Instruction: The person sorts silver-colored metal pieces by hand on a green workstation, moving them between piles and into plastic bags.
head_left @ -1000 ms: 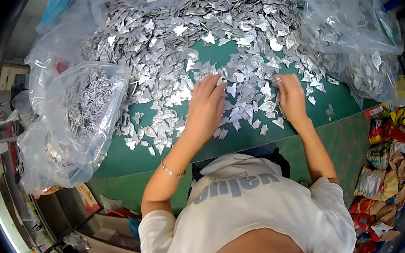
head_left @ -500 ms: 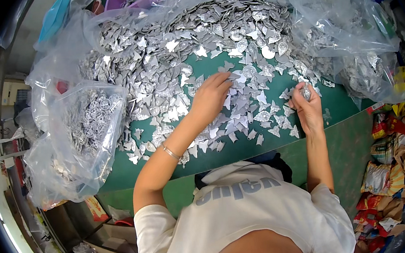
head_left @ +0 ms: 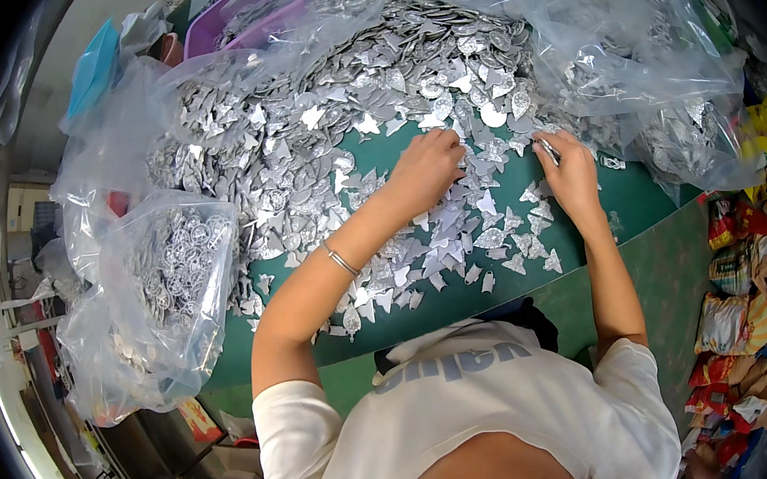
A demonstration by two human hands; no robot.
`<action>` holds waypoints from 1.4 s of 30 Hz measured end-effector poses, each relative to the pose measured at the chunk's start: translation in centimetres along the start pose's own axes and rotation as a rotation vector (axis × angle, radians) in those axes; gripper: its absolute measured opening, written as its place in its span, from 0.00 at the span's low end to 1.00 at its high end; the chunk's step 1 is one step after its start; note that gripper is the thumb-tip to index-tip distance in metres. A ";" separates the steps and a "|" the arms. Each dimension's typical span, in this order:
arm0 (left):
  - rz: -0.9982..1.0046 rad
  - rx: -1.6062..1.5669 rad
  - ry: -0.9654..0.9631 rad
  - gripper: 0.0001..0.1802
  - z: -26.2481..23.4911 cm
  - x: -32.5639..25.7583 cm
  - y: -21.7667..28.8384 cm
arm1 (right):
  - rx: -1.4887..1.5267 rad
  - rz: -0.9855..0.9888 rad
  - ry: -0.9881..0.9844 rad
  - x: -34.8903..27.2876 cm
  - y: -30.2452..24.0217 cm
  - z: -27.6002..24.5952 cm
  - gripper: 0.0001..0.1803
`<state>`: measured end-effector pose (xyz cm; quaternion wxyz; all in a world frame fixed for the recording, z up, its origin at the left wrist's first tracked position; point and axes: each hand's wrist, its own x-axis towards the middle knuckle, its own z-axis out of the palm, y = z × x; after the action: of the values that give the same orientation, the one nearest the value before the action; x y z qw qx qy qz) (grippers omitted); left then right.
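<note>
A large heap of small flat silver metal pieces (head_left: 291,160) covers much of the green tabletop (head_left: 356,336). Over the heap's middle, my left hand (head_left: 430,169) has its fingers curled down among the pieces; what is under the fingertips is hidden. A metal bracelet (head_left: 341,258) circles that wrist. At the right side of the spread, my right hand (head_left: 573,173) pinches a small silver metal piece (head_left: 546,148) between thumb and fingers. Loose pieces (head_left: 501,241) lie scattered between and below the two hands, some smooth, some patterned.
A clear plastic bag (head_left: 177,280) of ring-like metal parts lies at the left. Another clear bag (head_left: 635,54) spreads over the far right. Behind the heap stand a purple basket (head_left: 241,21) and a blue container (head_left: 92,69). Colourful packages (head_left: 724,325) are piled at the right, beyond the table.
My left hand has shifted slightly right, its fingers now curled more tightly. My right hand has come a little leftward and turned palm-down, still pinching a metal piece. The whole view has tilted slightly.
</note>
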<state>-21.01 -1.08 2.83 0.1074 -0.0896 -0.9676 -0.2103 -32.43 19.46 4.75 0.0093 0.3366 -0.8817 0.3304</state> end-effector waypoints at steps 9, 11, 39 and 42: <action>0.109 0.131 0.166 0.10 -0.6 0.4 -1.4 | -0.507 -0.247 -0.063 3.5 0.2 2.3 0.14; -0.306 -0.320 0.239 0.10 -1.0 0.4 -0.9 | -0.523 -0.335 -0.077 3.6 1.0 2.8 0.14; -0.438 -0.258 0.227 0.10 -0.7 -1.7 0.0 | -0.423 -0.451 -0.158 5.8 -1.2 3.8 0.14; -0.527 -0.157 0.059 0.23 -1.8 -1.0 0.3 | -0.403 -0.483 -0.159 5.5 -1.2 2.9 0.12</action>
<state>-19.63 -1.70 4.27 0.0697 0.1632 -0.9347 -0.3079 -35.38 13.84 4.55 0.0849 0.5523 -0.8220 0.1103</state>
